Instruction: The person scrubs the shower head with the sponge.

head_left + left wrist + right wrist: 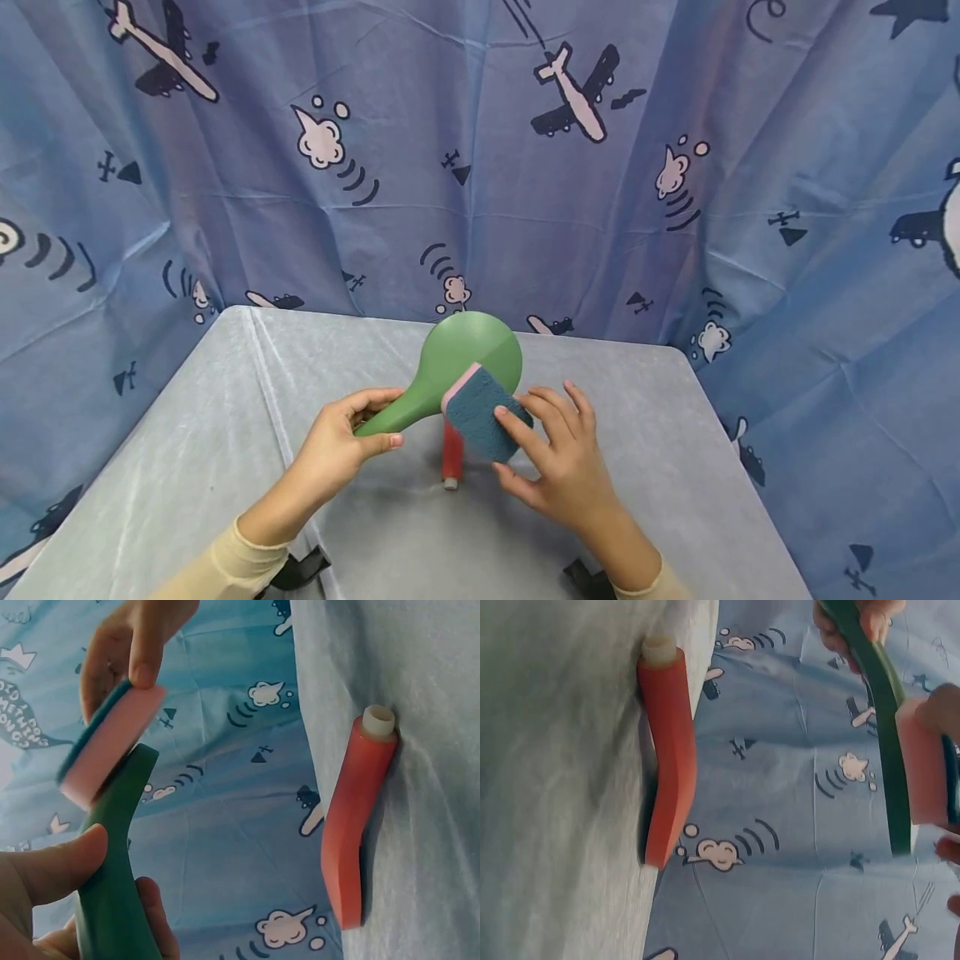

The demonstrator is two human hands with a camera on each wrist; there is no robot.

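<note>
Green paddle (457,367), smooth, flat and thin with a round head tapering into a narrow handle, is held above the tabletop (187,467); its long axis runs from the handle at the lower left up to the round head at the upper right, toward the curtain. The handle is gripped by the left hand (341,442), fingers and thumb curled round it. A rectangular sponge (486,412), with a rough dark teal scouring face and a soft pink foam layer behind, is pressed against the paddle's head; it is pinched by the right hand (558,458) between thumb and fingers. Beneath the paddle, a smooth red curved handle (452,454) with a pale stub end lies on the grey, wrinkled cloth covering the tabletop. Behind the paddle hangs a blue curtain (480,167) printed with aeroplanes.
</note>
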